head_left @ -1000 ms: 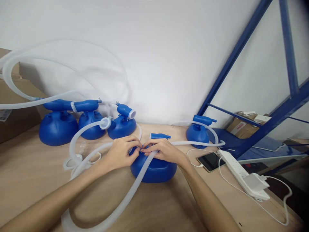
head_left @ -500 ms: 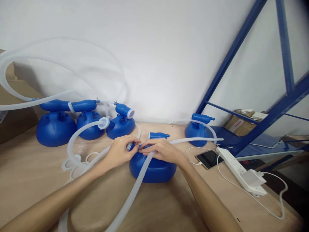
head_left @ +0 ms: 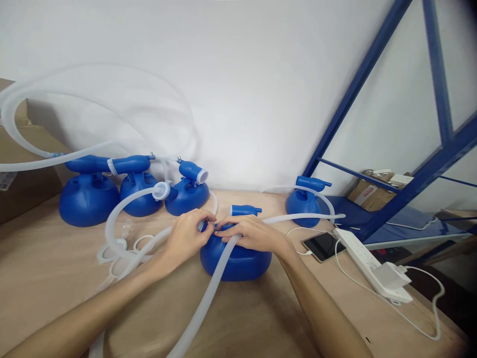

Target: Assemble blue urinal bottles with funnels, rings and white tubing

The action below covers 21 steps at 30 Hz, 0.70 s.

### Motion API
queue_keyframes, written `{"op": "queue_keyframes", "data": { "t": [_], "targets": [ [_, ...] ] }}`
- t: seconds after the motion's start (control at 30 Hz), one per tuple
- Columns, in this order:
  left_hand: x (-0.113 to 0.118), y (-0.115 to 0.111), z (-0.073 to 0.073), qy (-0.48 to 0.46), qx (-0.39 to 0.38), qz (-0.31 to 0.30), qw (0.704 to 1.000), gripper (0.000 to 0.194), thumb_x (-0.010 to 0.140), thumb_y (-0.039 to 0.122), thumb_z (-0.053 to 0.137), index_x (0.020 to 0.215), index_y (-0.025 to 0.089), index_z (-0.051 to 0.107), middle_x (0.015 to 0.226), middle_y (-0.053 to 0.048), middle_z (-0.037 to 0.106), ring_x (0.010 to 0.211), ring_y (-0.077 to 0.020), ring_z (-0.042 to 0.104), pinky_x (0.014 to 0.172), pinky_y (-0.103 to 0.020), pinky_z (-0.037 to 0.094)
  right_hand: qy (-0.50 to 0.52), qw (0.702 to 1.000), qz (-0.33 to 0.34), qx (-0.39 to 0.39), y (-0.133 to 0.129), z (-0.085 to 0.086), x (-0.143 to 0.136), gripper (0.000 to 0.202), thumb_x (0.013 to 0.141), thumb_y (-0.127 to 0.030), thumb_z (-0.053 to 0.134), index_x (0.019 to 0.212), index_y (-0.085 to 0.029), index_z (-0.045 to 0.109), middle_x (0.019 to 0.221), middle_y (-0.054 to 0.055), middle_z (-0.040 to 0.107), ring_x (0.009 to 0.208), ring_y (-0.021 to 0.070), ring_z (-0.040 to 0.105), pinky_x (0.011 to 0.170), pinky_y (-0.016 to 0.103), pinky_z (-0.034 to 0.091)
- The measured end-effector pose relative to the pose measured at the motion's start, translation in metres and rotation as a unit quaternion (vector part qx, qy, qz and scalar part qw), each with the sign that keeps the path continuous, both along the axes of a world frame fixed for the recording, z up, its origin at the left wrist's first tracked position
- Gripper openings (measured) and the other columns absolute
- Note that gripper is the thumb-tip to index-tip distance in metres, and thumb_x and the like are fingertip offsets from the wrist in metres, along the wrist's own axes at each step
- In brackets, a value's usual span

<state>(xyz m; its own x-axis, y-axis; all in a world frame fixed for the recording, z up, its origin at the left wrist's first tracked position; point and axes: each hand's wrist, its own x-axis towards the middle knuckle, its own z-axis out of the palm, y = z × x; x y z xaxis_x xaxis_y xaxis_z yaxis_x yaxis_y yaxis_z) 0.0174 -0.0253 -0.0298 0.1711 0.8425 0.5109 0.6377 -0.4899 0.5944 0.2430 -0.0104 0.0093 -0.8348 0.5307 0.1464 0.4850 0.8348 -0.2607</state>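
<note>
A squat blue plastic bottle (head_left: 238, 268) stands on the table in front of me, under both hands. My left hand (head_left: 189, 233) is closed in a pinch at the bottle's neck on the left. A small glint of metal shows by its fingertips, too small to name. From the right, my right hand (head_left: 251, 232) meets it, thumb and fingers pressed together at the same spot; what they pinch is hidden. A translucent ribbed hose (head_left: 208, 301) passes under the right hand and comes out on its far side. Just behind lies a blue spout piece (head_left: 245, 210).
Several blue bottles with hoses line the wall, one of them a blue bottle (head_left: 88, 199) at left. White rings (head_left: 118, 266) lie on the left. At right are a phone (head_left: 324, 246), a white power strip (head_left: 367, 263) with cables, and a blue metal rack (head_left: 361, 82).
Both hands stay at the bottle's neck with only slight finger movement. The view has shifted a little, and the near hose end sits slightly farther right.
</note>
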Motion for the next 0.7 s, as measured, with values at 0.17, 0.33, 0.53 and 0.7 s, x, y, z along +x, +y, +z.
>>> {"op": "queue_keyframes", "data": {
  "t": [0.17, 0.33, 0.53, 0.7],
  "targets": [
    [0.001, 0.001, 0.002, 0.056, 0.003, 0.015, 0.998, 0.018, 0.086, 0.021, 0.057, 0.091, 0.022, 0.074, 0.095, -0.003, 0.08, 0.09, -0.0242, 0.074, 0.082, -0.035, 0.051, -0.022, 0.999, -0.015, 0.026, -0.002, 0.0, -0.007, 0.027, 0.105, -0.027, 0.059, 0.126, -0.025, 0.076, 0.138, 0.005, 0.071, 0.113, 0.0218, 0.073, 0.092, 0.034, 0.056],
    [-0.007, 0.004, 0.01, 0.113, 0.008, -0.032, 0.993, 0.018, 0.095, 0.03, 0.057, 0.097, 0.023, 0.073, 0.099, -0.002, 0.08, 0.092, -0.0238, 0.074, 0.082, -0.036, 0.05, -0.044, 0.996, -0.047, 0.058, -0.009, 0.015, 0.0, 0.031, 0.104, -0.034, 0.061, 0.133, -0.028, 0.072, 0.136, 0.004, 0.072, 0.114, 0.0219, 0.073, 0.091, 0.033, 0.057],
    [-0.016, -0.009, 0.032, 0.141, 0.033, -0.116, 0.983, 0.038, 0.108, 0.044, 0.043, 0.118, 0.026, 0.075, 0.128, -0.006, 0.074, 0.124, -0.0286, 0.064, 0.115, -0.053, 0.035, -0.04, 0.923, -0.219, 0.313, -0.04, 0.053, 0.03, 0.026, 0.105, -0.036, 0.058, 0.113, -0.021, 0.078, 0.095, 0.007, 0.082, 0.082, 0.0231, 0.076, 0.063, 0.03, 0.046],
    [-0.004, -0.065, 0.062, 0.016, -0.106, -0.22, 0.97, 0.046, 0.097, 0.056, 0.06, 0.136, 0.032, 0.065, 0.131, -0.005, 0.071, 0.12, -0.0285, 0.064, 0.108, -0.045, 0.047, -0.004, 0.851, -0.215, 0.479, -0.074, 0.06, 0.008, 0.024, 0.105, -0.027, 0.054, 0.098, -0.021, 0.077, 0.074, 0.004, 0.076, 0.066, 0.0181, 0.067, 0.055, 0.032, 0.036]
  ]
}}
